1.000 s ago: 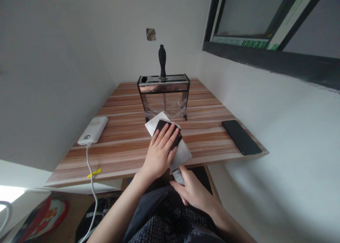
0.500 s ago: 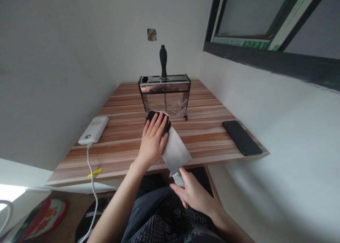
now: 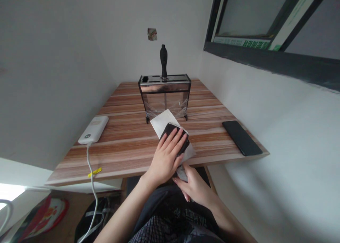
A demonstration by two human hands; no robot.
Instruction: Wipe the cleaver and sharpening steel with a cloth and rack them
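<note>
A cleaver point(image 3: 162, 121) with a wide, pale blade lies slanted over the table's front part, its far end near the knife holder. My right hand point(image 3: 194, 185) is wrapped round its grey handle close to the table edge. On the blade, nearer the handle, rests a folded black cloth point(image 3: 170, 127) with a light edge. My left hand point(image 3: 167, 158) holds this cloth against the blade, fingers stretched over it and thumb at its side. Palm and fingers hide part of the cloth and the middle of the blade.
Behind the blade stands a clear-sided knife holder point(image 3: 164, 89) with a black handle point(image 3: 163, 60) rising from it. A white power bank point(image 3: 94, 129) with a cable lies left on the wooden table point(image 3: 122, 143), a black phone point(image 3: 241, 137) right. Walls flank both sides.
My left hand has slid the black cloth along the blade toward the handle and to the right, uncovering the far end of the blade. My right hand has shifted slightly right with the handle.
</note>
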